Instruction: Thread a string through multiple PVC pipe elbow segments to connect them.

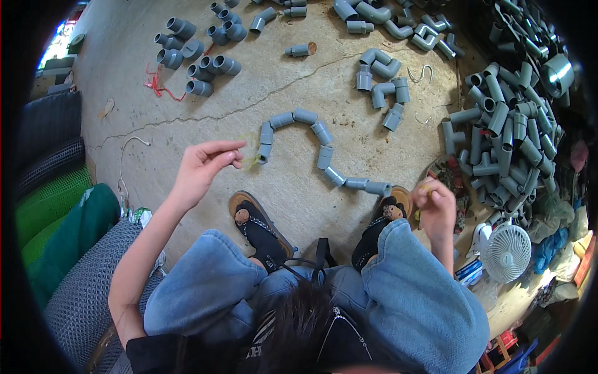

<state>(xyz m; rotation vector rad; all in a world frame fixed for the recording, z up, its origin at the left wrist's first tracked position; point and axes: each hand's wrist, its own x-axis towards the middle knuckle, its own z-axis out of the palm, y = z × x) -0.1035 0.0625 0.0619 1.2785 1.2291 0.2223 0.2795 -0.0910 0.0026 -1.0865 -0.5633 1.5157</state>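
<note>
A curved row of grey pipe couplings (304,116) lies on the concrete in front of my feet, several pieces set end to end. By its left end, my left hand (208,165) pinches a thin yellow string (251,161), which loops loosely next to the end coupling (265,133). Past the row's right end, my right hand (435,202) is closed, with a trace of yellow at its fingertips that looks like the same string. Whether the string runs through the couplings is hidden inside them.
Standing grey fittings (200,68) and red string (156,85) lie at the far left. Elbows (382,93) and metal hooks (421,76) are at the far right, beside a big fitting heap (504,131). A white fan (506,252) stands right; mesh rolls (93,280) line the left.
</note>
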